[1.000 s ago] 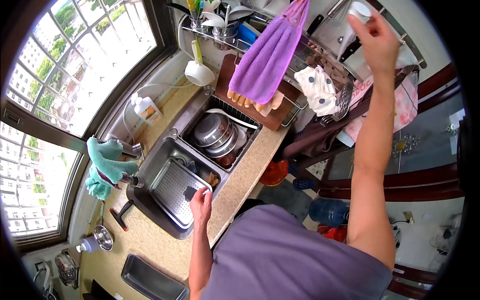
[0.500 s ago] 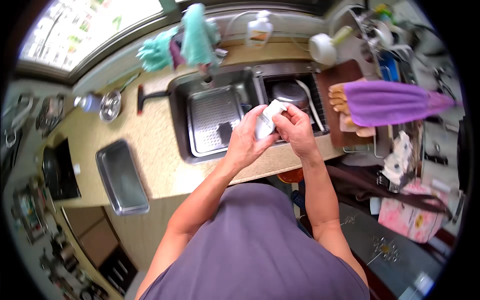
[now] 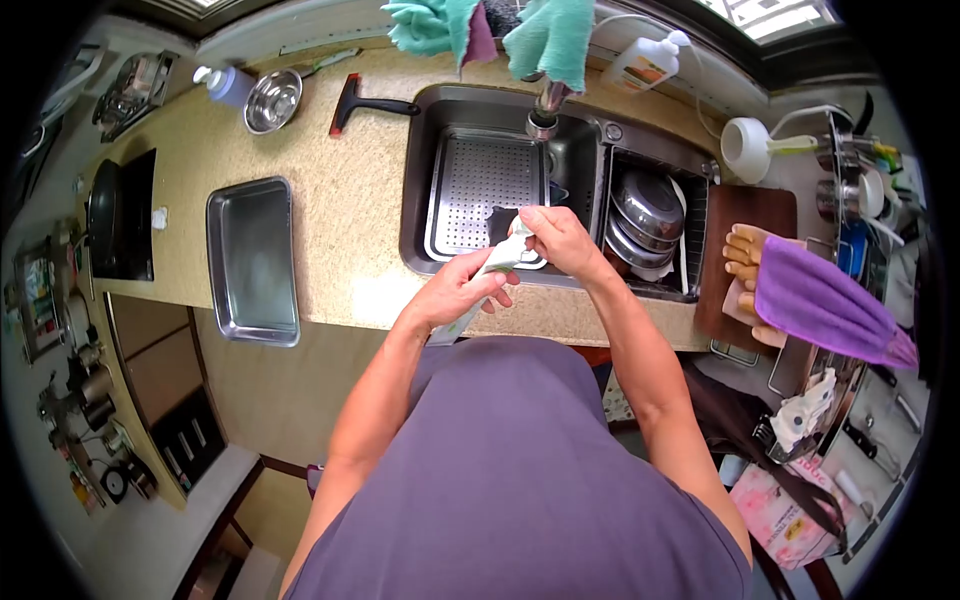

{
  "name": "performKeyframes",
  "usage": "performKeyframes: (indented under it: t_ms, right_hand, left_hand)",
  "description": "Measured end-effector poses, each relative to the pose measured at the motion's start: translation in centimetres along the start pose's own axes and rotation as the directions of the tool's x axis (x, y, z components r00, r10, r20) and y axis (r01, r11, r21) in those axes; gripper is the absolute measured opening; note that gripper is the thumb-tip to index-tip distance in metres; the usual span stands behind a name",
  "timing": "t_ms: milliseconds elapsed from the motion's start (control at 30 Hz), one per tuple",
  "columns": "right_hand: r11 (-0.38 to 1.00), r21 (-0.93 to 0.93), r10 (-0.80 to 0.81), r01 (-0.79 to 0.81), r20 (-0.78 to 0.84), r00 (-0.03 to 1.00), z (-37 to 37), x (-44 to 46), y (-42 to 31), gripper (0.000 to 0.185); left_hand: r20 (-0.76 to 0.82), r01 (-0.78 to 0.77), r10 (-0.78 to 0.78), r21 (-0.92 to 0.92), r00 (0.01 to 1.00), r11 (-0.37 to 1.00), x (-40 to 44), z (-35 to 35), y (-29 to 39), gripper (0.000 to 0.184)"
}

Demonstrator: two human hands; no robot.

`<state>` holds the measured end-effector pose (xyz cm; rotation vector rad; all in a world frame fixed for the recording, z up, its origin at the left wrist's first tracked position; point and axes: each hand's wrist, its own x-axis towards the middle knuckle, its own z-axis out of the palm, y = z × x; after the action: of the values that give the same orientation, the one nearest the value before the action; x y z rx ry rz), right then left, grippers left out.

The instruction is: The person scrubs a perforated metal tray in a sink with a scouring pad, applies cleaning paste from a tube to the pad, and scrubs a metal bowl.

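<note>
A long, narrow, whitish-green plastic packet (image 3: 503,256) slants between my hands in front of the sink. My left hand (image 3: 462,290) is closed around its middle, and its lower end hangs toward my shirt. At the upper tip, my right hand (image 3: 562,242) pinches the packet between thumb and fingers. Behind my hands, a perforated metal tray (image 3: 480,165) rests in the sink basin (image 3: 423,170). Close to my right fingertips a small dark piece (image 3: 497,222) lies on that tray; I cannot make out what it is.
Left on the counter are a metal baking pan (image 3: 252,260), a squeegee (image 3: 375,104), a steel bowl (image 3: 272,102) and a pump bottle (image 3: 226,86). Metal bowls (image 3: 648,212) fill the right basin. Beyond it are a cutting board (image 3: 745,215) and a purple towel (image 3: 822,303).
The view has turned and shifted, showing more of the left counter. The packet, seen broadside before, now appears stretched long, with my right hand at its tip.
</note>
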<state>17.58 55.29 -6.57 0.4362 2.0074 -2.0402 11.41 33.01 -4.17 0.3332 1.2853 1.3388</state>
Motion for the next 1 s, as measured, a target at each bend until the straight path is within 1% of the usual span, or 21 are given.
performKeyframes:
  t_ms: [33,67,133,167,200,267,300,333,367,400,467,533,600,667,733,800,867,900,933,967,1000]
  right_hand:
    - [0.977,0.166,0.123,-0.134,0.074,0.990,0.0,0.4,-0.2,0.046]
    - [0.976,0.165,0.131,-0.143,0.082,0.988,0.0,1.1,0.9,0.046]
    - [0.819,0.197,0.466,-0.538,0.316,0.826,0.2,2.3,2.9,0.052]
    - [0.834,0.049,0.533,-0.549,0.180,0.826,1.6,2.0,3.2,0.057]
    - [0.842,0.049,0.517,-0.538,0.218,0.828,2.0,2.1,4.2,0.056]
    - [0.877,-0.008,0.481,-0.481,0.009,0.877,2.4,2.5,6.2,0.049]
    - [0.912,-0.271,0.271,-0.307,-0.163,0.949,2.2,3.2,9.9,0.043]
    - [0.829,-0.537,0.009,-0.154,-0.262,0.965,1.7,4.0,13.4,0.039]
    - [0.774,-0.595,0.053,-0.216,-0.280,0.959,1.3,4.3,13.9,0.031]
    - [0.780,-0.585,0.061,-0.222,-0.282,0.957,1.2,4.7,14.5,0.031]
    - [0.716,-0.696,-0.096,-0.063,-0.187,0.978,1.4,5.1,15.7,0.036]
    - [0.708,-0.704,-0.065,-0.063,-0.153,0.986,2.0,5.5,15.9,0.038]
    - [0.534,-0.843,0.024,-0.071,-0.069,0.997,2.7,6.1,16.4,0.040]
    - [0.517,-0.854,-0.034,-0.057,-0.087,0.996,2.9,6.7,18.1,0.035]
    - [0.416,-0.910,-0.039,0.008,-0.009,0.999,2.7,6.9,18.0,0.029]
    - [0.438,-0.899,-0.053,0.021,-0.003,0.999,2.5,6.8,17.8,0.021]
    - [0.840,-0.519,0.022,-0.158,-0.258,0.966,2.6,6.9,17.3,0.018]
    - [0.903,-0.331,0.182,-0.274,-0.283,0.942,2.2,7.0,17.2,0.018]
    - [0.903,-0.331,0.182,-0.273,-0.282,0.942,2.2,7.0,17.2,0.018]
    - [0.943,0.096,0.332,-0.319,-0.212,0.919,2.0,6.9,17.2,0.022]
    - [0.794,0.504,0.438,-0.340,-0.086,0.895,1.8,6.6,16.7,0.027]
  left_hand:
    - [0.008,-0.005,0.005,-0.054,1.000,0.999,-0.2,-0.3,-0.1,0.044]
    - [0.003,-0.002,0.002,-0.064,1.000,0.998,-0.3,-0.8,-0.7,0.044]
    - [-0.008,0.083,-0.084,-0.086,0.996,0.993,-0.1,-1.9,-2.2,0.042]
    - [-0.039,0.103,-0.106,-0.072,0.994,0.992,-0.2,-2.3,-2.6,0.040]
    - [-0.038,0.114,-0.117,-0.072,0.992,0.991,-0.2,-2.6,-2.9,0.040]
    - [-0.218,0.241,-0.258,-0.104,0.941,0.965,-0.4,-3.2,-4.0,0.039]
    - [-0.291,0.198,-0.225,-0.121,0.930,0.973,-0.5,-3.4,-4.8,0.039]
    - [-0.289,0.212,-0.239,-0.120,0.927,0.970,-0.5,-3.7,-5.1,0.039]
    - [-0.347,0.228,-0.245,-0.089,0.905,0.970,-0.6,-4.0,-5.3,0.041]
    - [-0.403,0.245,-0.247,-0.057,0.881,0.968,-0.6,-4.1,-5.3,0.042]
    - [-0.434,0.223,-0.213,-0.027,0.875,0.974,-0.7,-3.9,-5.5,0.043]
    - [-0.448,0.203,-0.190,-0.020,0.873,0.979,-0.5,-4.2,-5.6,0.041]
    - [-0.497,0.169,-0.166,-0.039,0.851,0.985,-0.3,-4.3,-5.5,0.039]
    - [-0.545,0.133,-0.144,-0.061,0.826,0.989,-0.2,-4.6,-5.6,0.037]
    - [-0.569,0.141,-0.164,-0.084,0.806,0.986,0.0,-5.0,-6.0,0.036]
    - [-0.580,0.149,-0.161,-0.069,0.798,0.986,0.1,-5.0,-6.0,0.035]
    - [-0.593,0.157,-0.156,-0.050,0.790,0.986,0.2,-5.0,-5.6,0.034]
    - [-0.618,0.164,-0.125,0.006,0.776,0.986,0.4,-5.0,-5.4,0.033]
    - [-0.640,0.172,-0.093,0.062,0.763,0.983,0.5,-5.0,-5.3,0.032]
    - [-0.639,0.173,-0.093,0.062,0.763,0.983,0.7,-5.1,-5.4,0.032]
    - [-0.652,0.204,-0.031,0.191,0.757,0.960,0.9,-5.3,-5.5,0.031]
